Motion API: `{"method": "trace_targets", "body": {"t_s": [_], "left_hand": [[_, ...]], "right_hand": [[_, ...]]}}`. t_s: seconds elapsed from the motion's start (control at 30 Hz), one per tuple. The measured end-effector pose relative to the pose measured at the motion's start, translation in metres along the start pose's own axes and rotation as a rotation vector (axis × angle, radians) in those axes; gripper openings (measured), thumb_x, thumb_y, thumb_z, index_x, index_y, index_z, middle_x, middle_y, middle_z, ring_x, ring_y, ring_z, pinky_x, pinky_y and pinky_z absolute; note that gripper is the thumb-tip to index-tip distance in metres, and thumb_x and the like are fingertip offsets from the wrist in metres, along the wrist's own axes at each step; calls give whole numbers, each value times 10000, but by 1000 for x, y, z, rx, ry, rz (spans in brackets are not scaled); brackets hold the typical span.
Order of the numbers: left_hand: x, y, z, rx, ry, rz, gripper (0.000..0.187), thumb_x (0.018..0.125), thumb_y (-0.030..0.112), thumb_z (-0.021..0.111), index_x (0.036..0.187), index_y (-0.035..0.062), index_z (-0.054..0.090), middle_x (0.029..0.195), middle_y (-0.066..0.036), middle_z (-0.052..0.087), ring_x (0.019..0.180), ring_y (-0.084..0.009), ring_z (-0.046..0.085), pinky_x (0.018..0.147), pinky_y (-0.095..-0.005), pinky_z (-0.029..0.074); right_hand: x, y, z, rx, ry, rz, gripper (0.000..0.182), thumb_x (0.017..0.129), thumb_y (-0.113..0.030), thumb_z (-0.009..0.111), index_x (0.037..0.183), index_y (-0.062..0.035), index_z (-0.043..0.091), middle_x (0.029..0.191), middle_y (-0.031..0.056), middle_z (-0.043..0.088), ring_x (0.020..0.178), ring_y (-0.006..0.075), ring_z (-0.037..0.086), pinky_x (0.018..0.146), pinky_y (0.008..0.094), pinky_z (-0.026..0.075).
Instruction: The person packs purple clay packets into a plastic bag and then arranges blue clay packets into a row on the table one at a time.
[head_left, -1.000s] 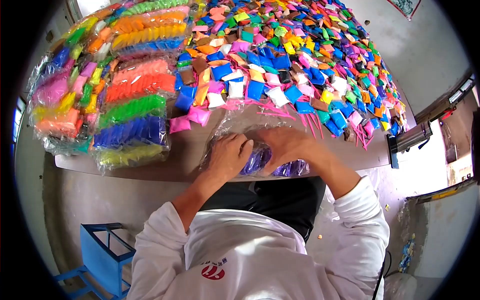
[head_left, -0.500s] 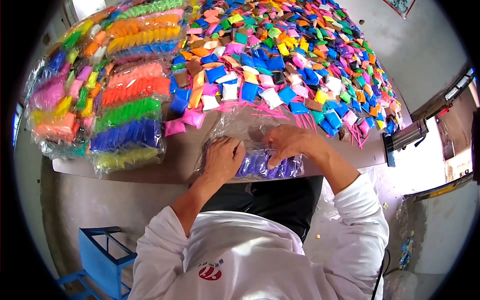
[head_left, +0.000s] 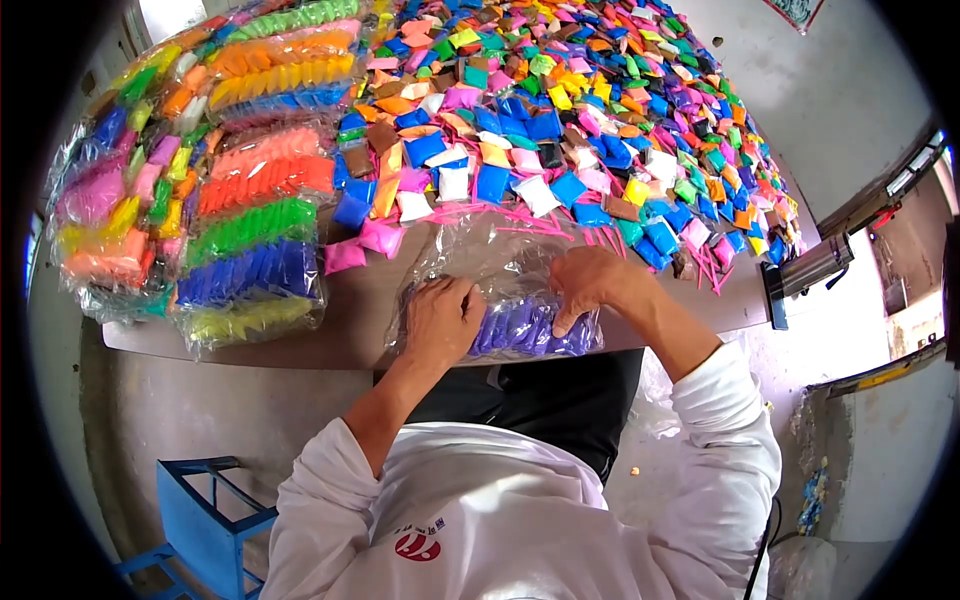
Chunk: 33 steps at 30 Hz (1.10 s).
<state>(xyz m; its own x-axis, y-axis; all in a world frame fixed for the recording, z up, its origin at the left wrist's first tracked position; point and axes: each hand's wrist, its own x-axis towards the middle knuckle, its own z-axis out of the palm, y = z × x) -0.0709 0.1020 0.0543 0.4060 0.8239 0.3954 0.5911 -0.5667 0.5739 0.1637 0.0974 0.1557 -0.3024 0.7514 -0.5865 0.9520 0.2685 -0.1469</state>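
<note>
A clear plastic bag lies at the table's near edge, with a row of purple packets inside its lower part. My left hand rests on the bag's left side, fingers curled against the left end of the row; what they grip is too small to make out. My right hand is over the right part of the bag, thumb pointing down onto the purple packets and the other fingers spread from it, partly behind the film.
A large heap of colourful small packets covers the back of the table. Bagged rows of packets stand at the left. Pink strips lie beyond the bag. A blue stool is at lower left; a metal clamp at the right edge.
My right hand has shifted slightly right along the purple packets, and more of the row shows between my hands. My left hand stays at the row's left end.
</note>
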Motion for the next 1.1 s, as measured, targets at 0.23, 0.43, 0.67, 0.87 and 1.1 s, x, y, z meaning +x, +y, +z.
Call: {"method": "trace_targets", "body": {"t_s": [0.23,0.43,0.67,0.87,1.1], "left_hand": [[-1,-2,4,-3,57,33,139,874,140,608,808,22,638,792,-178,679,775,-382,651,761,-484,489],[-2,-1,3,1,60,38,133,866,132,611,799,20,636,773,-180,675,758,-388,649,747,-488,492],[-4,-1,4,5,75,59,130,863,127,616,786,22,626,771,-180,673,753,-384,649,740,-489,493],[-3,0,3,-43,110,62,164,892,125,619,781,5,608,737,-194,629,720,-414,623,664,-499,474],[0,1,-7,-94,-15,-30,196,935,154,583,822,-4,612,786,-205,647,773,-420,630,733,-503,487]], "right_hand": [[6,7,-1,64,-109,123,609,658,-452,869,1065,-17,740,1055,193,722,1047,367,671,878,459,522],[0,5,1,19,12,-14,638,679,-434,867,1125,-6,712,1099,200,710,1073,360,660,894,447,519],[-4,4,-6,215,-117,60,657,707,-438,872,1159,6,698,1071,196,715,1051,340,672,877,413,524],[11,9,5,439,115,-200,490,815,-367,824,1099,13,703,913,124,736,879,288,708,759,406,538],[22,19,7,709,-21,-122,357,938,-328,709,1046,12,712,841,125,731,749,216,724,678,354,561]]}}
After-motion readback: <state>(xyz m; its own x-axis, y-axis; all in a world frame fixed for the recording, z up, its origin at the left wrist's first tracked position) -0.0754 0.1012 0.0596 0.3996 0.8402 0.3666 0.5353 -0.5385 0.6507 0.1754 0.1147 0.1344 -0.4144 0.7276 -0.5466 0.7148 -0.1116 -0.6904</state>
